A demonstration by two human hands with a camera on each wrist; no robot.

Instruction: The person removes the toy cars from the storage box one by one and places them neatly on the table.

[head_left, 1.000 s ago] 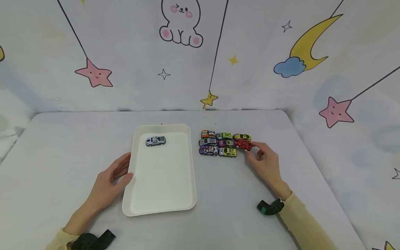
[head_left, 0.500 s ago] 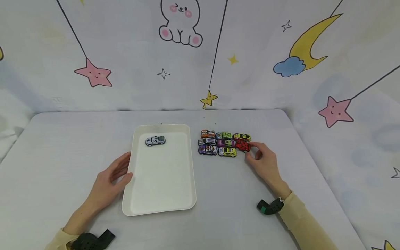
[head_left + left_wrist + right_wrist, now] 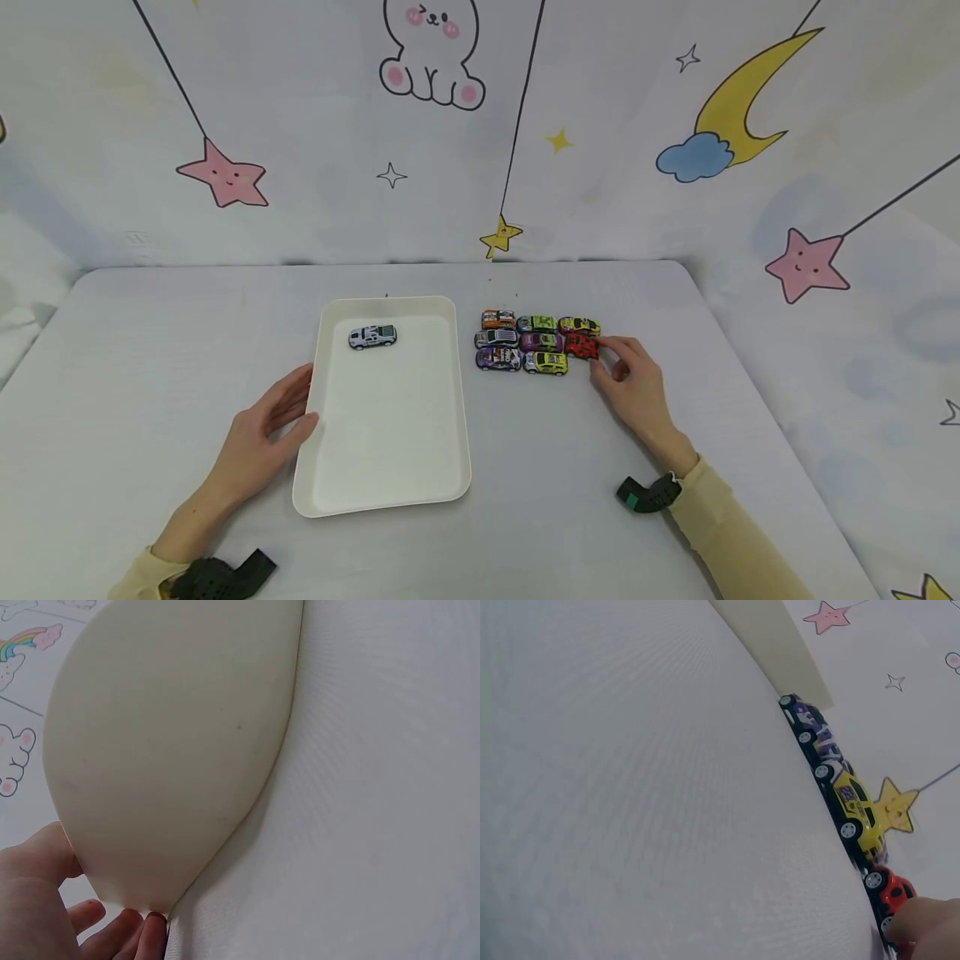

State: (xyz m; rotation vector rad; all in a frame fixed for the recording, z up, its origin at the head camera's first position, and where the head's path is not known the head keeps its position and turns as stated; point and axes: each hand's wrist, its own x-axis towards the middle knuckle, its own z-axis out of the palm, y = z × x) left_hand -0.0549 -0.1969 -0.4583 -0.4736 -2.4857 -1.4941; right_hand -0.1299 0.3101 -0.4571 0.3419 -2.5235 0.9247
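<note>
One white car (image 3: 372,336) sits in the tray (image 3: 390,500), eight remain grouped on the table (image 3: 150,350) just right of it; right hand (image 3: 633,387) pinches the red car (image 3: 582,347), left hand (image 3: 262,437), fingers relaxed, steadies the tray's edge.

We see little of the red car (image 3: 893,894) in the right wrist view — our fingers (image 3: 926,930) cover its rear, and the frame edge cuts them off.
</note>
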